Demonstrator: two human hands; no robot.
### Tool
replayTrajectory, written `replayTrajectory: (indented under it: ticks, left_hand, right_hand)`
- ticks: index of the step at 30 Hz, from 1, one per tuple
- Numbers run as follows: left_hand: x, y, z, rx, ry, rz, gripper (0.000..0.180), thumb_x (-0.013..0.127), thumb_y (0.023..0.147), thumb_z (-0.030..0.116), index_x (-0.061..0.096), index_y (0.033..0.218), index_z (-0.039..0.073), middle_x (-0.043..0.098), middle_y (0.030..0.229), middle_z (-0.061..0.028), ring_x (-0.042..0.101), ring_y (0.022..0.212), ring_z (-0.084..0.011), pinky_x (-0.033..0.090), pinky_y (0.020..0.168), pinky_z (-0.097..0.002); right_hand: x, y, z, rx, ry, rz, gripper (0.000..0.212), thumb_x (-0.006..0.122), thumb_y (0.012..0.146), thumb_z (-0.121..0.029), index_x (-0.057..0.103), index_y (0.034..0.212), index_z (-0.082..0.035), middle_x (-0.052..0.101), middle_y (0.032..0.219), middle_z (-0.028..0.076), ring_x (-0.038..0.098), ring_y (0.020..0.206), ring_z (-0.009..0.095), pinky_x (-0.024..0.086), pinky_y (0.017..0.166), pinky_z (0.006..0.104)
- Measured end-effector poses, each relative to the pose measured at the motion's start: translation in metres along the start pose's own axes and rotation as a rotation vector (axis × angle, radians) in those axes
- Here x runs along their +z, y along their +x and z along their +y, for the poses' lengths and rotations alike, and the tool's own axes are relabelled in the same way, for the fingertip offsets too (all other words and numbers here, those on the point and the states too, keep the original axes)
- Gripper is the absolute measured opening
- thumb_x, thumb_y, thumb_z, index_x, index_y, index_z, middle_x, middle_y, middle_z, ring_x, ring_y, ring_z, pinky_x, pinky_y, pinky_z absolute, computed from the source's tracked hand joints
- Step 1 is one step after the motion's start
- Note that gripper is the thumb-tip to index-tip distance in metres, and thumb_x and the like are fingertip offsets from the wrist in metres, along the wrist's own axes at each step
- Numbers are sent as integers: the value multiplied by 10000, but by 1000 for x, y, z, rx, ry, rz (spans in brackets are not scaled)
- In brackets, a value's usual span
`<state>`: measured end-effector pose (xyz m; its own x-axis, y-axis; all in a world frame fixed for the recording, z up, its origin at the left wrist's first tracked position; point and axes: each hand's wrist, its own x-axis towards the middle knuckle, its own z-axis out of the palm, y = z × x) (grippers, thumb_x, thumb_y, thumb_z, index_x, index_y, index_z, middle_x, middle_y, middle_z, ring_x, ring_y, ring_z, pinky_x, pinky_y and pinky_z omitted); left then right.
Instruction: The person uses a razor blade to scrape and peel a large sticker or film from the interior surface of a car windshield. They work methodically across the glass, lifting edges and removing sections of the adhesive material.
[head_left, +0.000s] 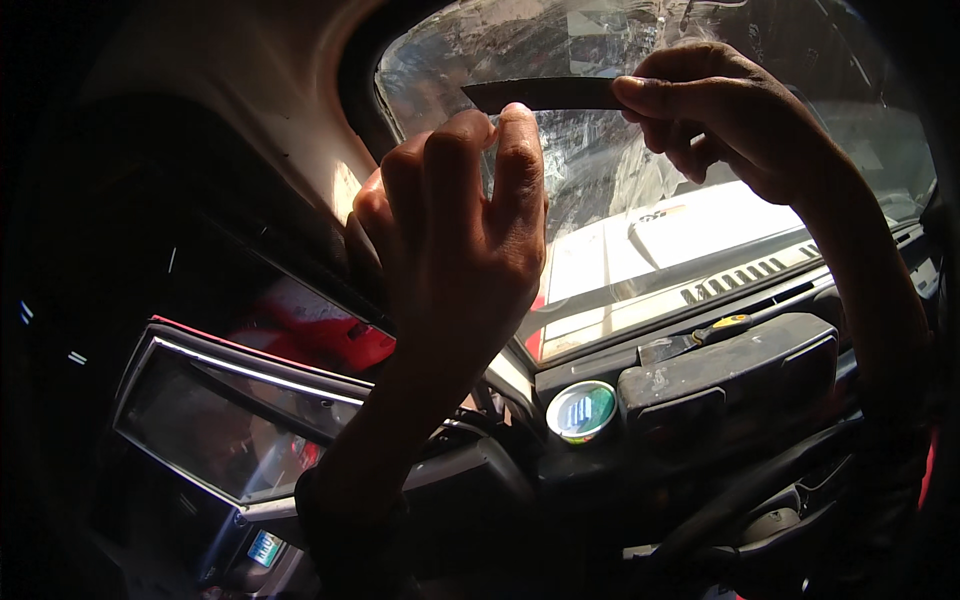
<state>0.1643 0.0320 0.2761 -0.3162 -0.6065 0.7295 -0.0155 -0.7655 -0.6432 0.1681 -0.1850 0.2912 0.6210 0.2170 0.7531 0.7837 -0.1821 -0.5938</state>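
Note:
A thin, dark, slightly curved strip [560, 93] stretches across the upper middle, in front of the windshield [610, 165]. Its right end is pinched between the thumb and fingers of my right hand [735, 115]. My left hand [465, 195] is raised with its back toward me and its fingers curled. The raised fingertip meets the strip's lower edge near the pointed left end; the left thumb is hidden. Streaks and smears cover the glass behind the strip.
On the dashboard lie a scraper [695, 338] with a yellow-and-black handle and a round tin [582, 412]. The instrument housing [735, 370] stands beside them, above the steering wheel [760, 485]. An open vehicle door with a window [240, 420] is at lower left. Deep shadow hides much of the cabin.

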Motion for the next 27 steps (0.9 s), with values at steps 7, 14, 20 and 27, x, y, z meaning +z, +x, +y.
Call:
replayTrajectory:
  ticks: [7, 14, 20, 27]
  left_hand:
    - [-3, 0, 27, -290, -94, -251, 730, 689, 724, 178, 336, 1333, -17, 395, 1076, -155, 458, 888, -224, 362, 855, -406]
    - [9, 3, 33, -238, -212, -74, 594, 636, 765, 106, 340, 1262, -30, 427, 1052, -172, 416, 980, -294, 380, 823, -405]
    - [-2, 17, 29, -1140, -1234, -156, 219, 575, 879, 182, 590, 955, -23, 620, 705, -103, 546, 469, -117, 430, 435, -200]
    - [9, 37, 40, -1401, -1586, -31, 317, 526, 896, 256, 580, 983, -45, 600, 751, -133, 560, 473, -152, 448, 428, -247]
  right_hand:
    - [1, 6, 6, -71, -85, 130, 344, 627, 808, -414, 612, 766, -74, 559, 623, 15, 528, 538, 75, 378, 444, 205]
    - [16, 1, 9, -106, 12, 280, 343, 649, 788, -425, 612, 745, -87, 544, 614, 0, 509, 545, 57, 378, 494, 203]
    - [28, -2, 9, -76, 234, 369, 291, 697, 773, -337, 604, 734, -64, 522, 614, -8, 486, 544, 56, 378, 511, 196]
    - [41, 2, 6, -98, 387, 393, 269, 716, 767, -307, 606, 743, -63, 543, 632, 1, 493, 551, 53, 378, 503, 189]
